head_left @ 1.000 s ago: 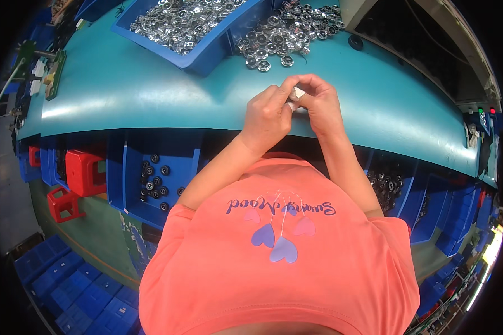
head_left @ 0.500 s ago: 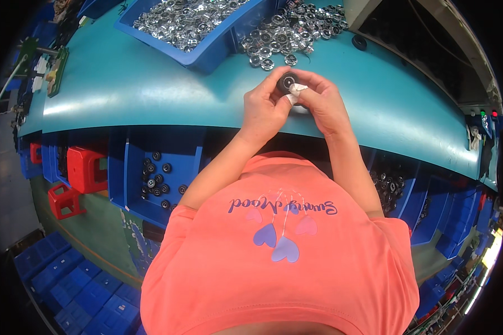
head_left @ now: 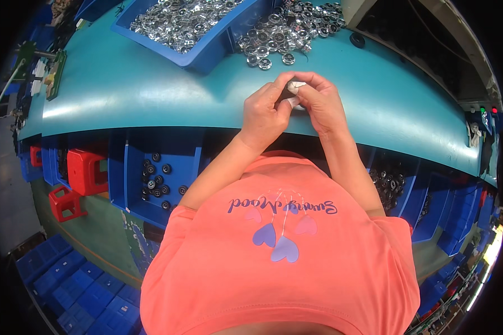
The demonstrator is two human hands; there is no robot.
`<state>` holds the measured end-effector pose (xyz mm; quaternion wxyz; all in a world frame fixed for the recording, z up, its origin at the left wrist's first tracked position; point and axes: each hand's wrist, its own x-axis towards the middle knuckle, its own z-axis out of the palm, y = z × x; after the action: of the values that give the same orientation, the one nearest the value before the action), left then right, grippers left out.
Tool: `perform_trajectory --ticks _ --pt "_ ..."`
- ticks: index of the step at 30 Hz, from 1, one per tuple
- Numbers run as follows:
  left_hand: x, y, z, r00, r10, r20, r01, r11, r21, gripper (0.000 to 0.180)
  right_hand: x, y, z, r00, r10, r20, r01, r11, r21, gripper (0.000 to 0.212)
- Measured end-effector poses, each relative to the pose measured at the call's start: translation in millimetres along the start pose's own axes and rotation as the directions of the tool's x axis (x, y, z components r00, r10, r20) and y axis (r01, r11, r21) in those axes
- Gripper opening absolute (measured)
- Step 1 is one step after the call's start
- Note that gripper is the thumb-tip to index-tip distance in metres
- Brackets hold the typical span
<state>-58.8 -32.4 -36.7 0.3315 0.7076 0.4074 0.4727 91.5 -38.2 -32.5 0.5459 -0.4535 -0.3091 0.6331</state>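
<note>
Close together above the front part of the teal tabletop (head_left: pixel 151 95), my two hands share one small black wheel (head_left: pixel 286 94). My left hand (head_left: pixel 264 114) closes round its left side. Curled over it from the right is my right hand (head_left: pixel 323 103), and the fingers cover most of the wheel. White wrapping shows on both thumb tips. Just beyond my hands lies a loose heap of clear wheel-like discs with dark centres (head_left: pixel 276 40). A blue bin (head_left: pixel 207 53) full of similar clear pieces stands to its left.
A lone black ring (head_left: pixel 357 39) lies right of the heap, beside a pale-framed machine opening (head_left: pixel 369 14). Below the table edge, a blue tray (head_left: pixel 134 192) holds several black wheels, and another at right holds more (head_left: pixel 387 187). Red stools (head_left: pixel 86 172) stand at left.
The wheel's round face, visible before, has tilted out of sight between my fingers. My right fingers have curled further over it; both hands stay in about the same place.
</note>
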Motion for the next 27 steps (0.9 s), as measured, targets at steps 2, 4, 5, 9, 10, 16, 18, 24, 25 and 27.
perform_trajectory --ticks 2,4,5,9,10,16,18,24,25,27 --pt "0 0 0 0.999 -0.041 0.005 0.041 0.999 -0.035 0.046 0 0 -1 1.0 0.007 0.006 -0.007 1.0 0.008 0.032" --pt "1 0 -1 0.98 -0.192 0.05 0.198 0.941 -0.275 0.048 -3 -3 1 1.0 0.008 0.009 -0.009 1.0 0.03 0.035" --pt "2 1 -2 0.962 -0.26 0.087 0.273 0.881 -0.387 0.049 -3 -6 1 0.999 0.008 0.035 -0.01 0.998 0.058 0.036" --pt "5 -1 -4 0.935 -0.331 0.129 0.354 0.842 -0.407 0.053 -5 -9 -2 0.996 0.017 0.088 -0.025 0.996 0.086 0.041" --pt "6 -2 -4 0.934 -0.332 0.13 0.356 0.843 -0.403 0.053 -5 -9 -2 0.996 0.019 0.091 -0.026 0.997 0.074 0.042" --pt "7 1 -4 0.935 -0.331 0.129 0.355 0.846 -0.397 0.053 -6 -10 -4 0.995 0.022 0.094 -0.027 0.998 0.048 0.043" --pt "6 1 -4 0.941 -0.315 0.123 0.338 0.859 -0.384 0.052 -6 -9 -2 0.997 0.024 0.072 -0.027 0.999 0.038 0.044" --pt "3 6 -3 0.964 -0.247 0.1 0.264 0.936 -0.234 0.045 -8 -7 1 1.0 0.003 0.018 -0.002 0.998 -0.063 0.042" --pt "2 1 -2 0.965 -0.246 0.096 0.262 0.936 -0.237 0.043 -8 -8 3 1.0 0.002 0.006 -0.002 0.996 -0.085 0.041" --pt "1 0 -1 0.972 -0.214 0.097 0.23 0.951 -0.208 0.042 -7 -5 2 1.0 0.0 -0.019 -0.002 0.994 -0.108 0.039"
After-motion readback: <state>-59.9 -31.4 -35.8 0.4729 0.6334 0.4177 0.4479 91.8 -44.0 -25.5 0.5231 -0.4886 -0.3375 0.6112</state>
